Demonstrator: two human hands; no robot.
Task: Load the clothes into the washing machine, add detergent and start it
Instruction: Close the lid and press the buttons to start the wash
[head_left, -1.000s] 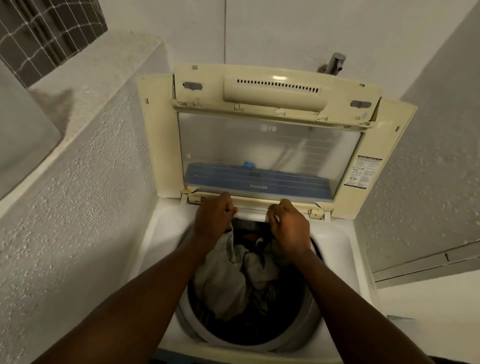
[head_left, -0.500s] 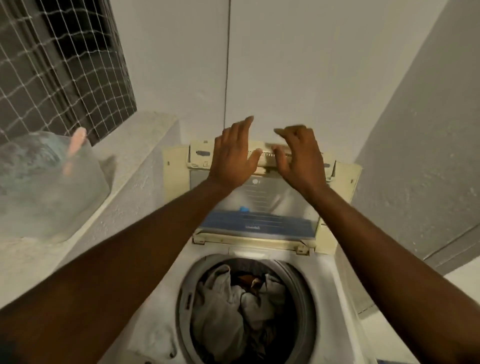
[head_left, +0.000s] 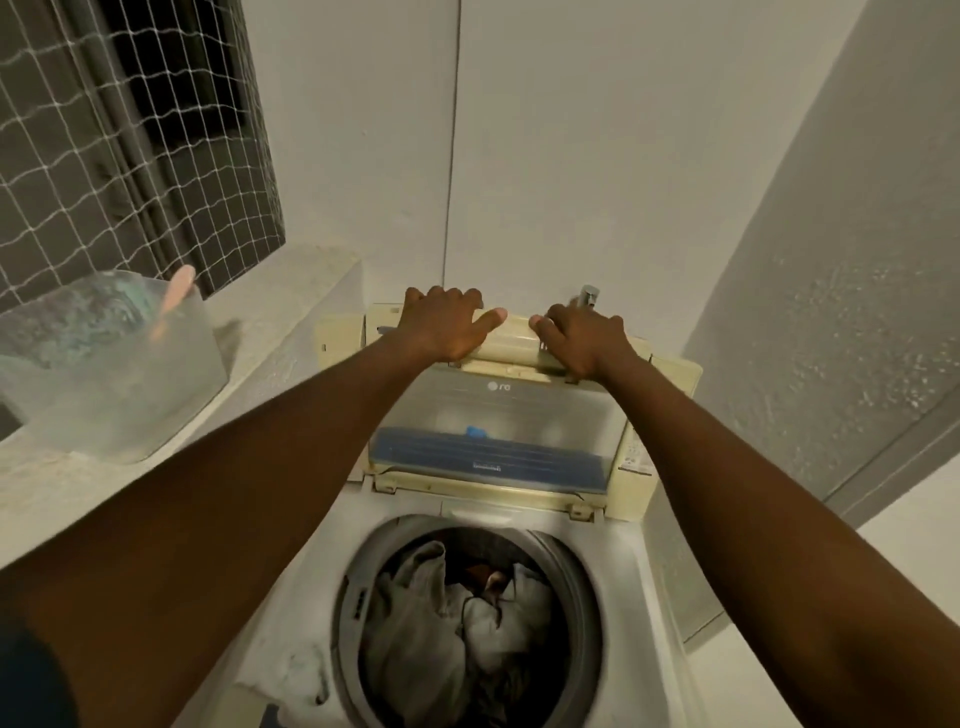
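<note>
Head view looks down past 2 outstretched arms to a top-loading washing machine (head_left: 644, 582) wedged between a textured ledge and a wall. Both hands have come up out of the drum: a second ago they were low, at the hinge line just above the laundry, and half a second ago they hovered spread before the raised lid (head_left: 493, 415). Now the left hand (head_left: 447, 325) lies over the lid's top edge, fingers curled over the far side and thumb stretched along the cream handle bar (head_left: 511, 340). The right hand (head_left: 584, 338) does the same just beside it, its fingers bent down onto the bar. So each grip is closed on the lid's handle, not on any garment.

The clothes (head_left: 457, 618), a heap of pale grey and white pieces with something darker beneath, sit inside the drum, untouched and well below the rim. The lid stands upright, its clear panel facing the person.

I judge loading to be finished and the person about to pull the lid down. Whether detergent has gone in, I cannot tell. On the ledge to the left stands a translucent tub (head_left: 109, 374) with a pink scoop (head_left: 174, 291) in it, possibly washing powder; if so, closing now may be early.
</note>
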